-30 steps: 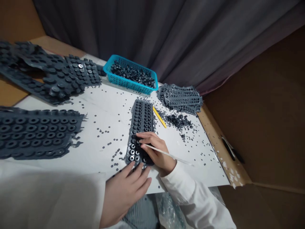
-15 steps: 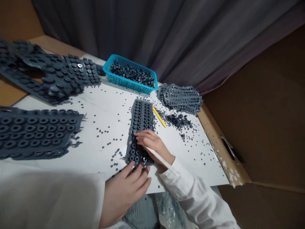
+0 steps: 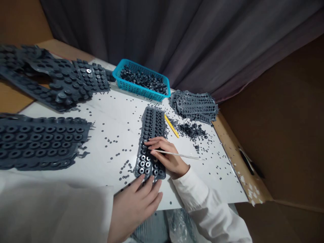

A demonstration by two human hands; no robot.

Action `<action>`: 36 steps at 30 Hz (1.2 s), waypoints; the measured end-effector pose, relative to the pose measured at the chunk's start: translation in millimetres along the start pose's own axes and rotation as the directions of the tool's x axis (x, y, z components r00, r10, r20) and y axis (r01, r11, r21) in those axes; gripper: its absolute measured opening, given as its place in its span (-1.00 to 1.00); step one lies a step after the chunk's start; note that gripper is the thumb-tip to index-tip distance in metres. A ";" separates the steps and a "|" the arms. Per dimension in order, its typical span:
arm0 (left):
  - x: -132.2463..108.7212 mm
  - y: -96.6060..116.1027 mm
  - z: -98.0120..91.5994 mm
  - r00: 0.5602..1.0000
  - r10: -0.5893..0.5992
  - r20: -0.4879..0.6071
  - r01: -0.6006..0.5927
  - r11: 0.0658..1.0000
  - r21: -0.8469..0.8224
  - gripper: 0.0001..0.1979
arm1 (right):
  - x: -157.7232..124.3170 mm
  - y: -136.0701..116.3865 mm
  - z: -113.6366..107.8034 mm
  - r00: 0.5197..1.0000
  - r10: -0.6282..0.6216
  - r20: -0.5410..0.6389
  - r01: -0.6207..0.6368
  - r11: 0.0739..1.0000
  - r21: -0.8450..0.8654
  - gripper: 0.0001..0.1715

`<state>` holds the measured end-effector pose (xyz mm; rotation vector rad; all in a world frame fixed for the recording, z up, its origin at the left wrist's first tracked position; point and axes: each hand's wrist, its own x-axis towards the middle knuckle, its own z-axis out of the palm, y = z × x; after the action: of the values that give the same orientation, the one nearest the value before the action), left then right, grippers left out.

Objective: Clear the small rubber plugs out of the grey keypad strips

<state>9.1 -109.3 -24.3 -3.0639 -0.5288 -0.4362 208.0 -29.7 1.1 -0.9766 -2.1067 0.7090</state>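
**Upper-left sheet:** a dark grey moulded rubber keypad sheet (image 3: 58, 81), lying across the far-left corner of the counter (image 3: 15, 98)

**Lower-left sheet:** a second rubber sheet (image 3: 37, 141) with ringed holes, at the left edge of a white board (image 3: 106, 118) that covers the counter

**Left hand:** left hand (image 3: 134, 206), at the near edge of the counter; fingers (image 3: 144, 184) spread apart, tips touching the near end of the strip

**Workpiece:** rubber strip (image 3: 152, 125) with rows of ringed holes, lying lengthwise near the middle of the near counter edge

**Right hand:** right hand (image 3: 167, 155), resting across the strip; fingers (image 3: 158, 143) together, clamped on a thin white rod (image 3: 179, 155) that points right

**Far centre:** blue plastic basket (image 3: 140, 91) filled with dark rubber pieces, at the far counter edge

**Right of strip:** yellow pencil (image 3: 171, 126), loose pile of dark rubber bits (image 3: 192, 131), stack of punched rubber sheets (image 3: 194, 107), near the right counter edge
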 end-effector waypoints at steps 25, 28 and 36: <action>2.0 -0.8 -1.2 1.000 -0.010 -0.001 0.010 1.000 -0.015 -0.59 | 0.5 3.5 2.1 0.998 -0.060 0.013 0.061 0.996 -0.059 -0.90; 2.3 -0.6 -0.1 1.000 -0.006 0.005 0.006 1.000 -0.020 -0.56 | -1.1 5.8 3.2 0.996 -0.085 0.013 0.086 0.989 -0.120 -0.88; 2.1 -0.1 -7.5 0.999 -0.013 0.034 0.014 0.999 -0.031 -0.57 | 0.1 12.7 9.9 0.990 0.035 -0.133 -0.047 0.995 -0.088 -0.79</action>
<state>8.9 -108.8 -16.5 -3.1046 -0.5488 -0.3977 205.7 -24.2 -13.9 -1.0890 -2.0235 0.5568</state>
